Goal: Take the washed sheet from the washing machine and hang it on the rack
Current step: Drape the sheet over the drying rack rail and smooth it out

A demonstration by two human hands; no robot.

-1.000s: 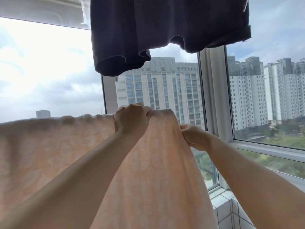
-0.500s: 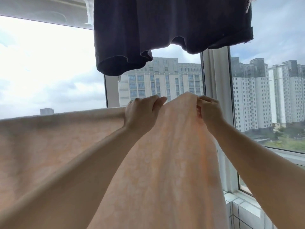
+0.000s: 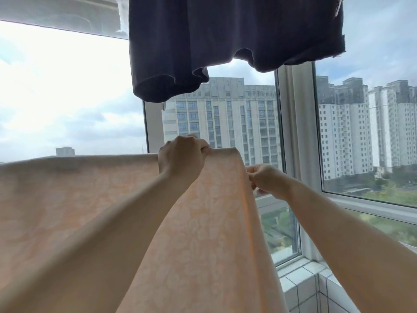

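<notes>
sheet: one peach patterned sheet [image 3: 56, 199], draped over a line or bar you cannot see, its top fold running level from the left edge to the middle of the view.
left hand: your left hand [image 3: 180, 158] has its fingers curled over the top fold near the sheet's right corner, gripping it.
right hand: your right hand [image 3: 266, 180] pinches the sheet's right side edge, just below the corner.
hands: two, close together, both on the sheet.
dark garment: one dark navy garment [image 3: 225, 37] hangs overhead, well above the sheet.
window: three panes in a white frame [image 3: 295, 136]; tower blocks [image 3: 225, 118] outside.
sill: white tiles [image 3: 300, 288] at lower right.
</notes>
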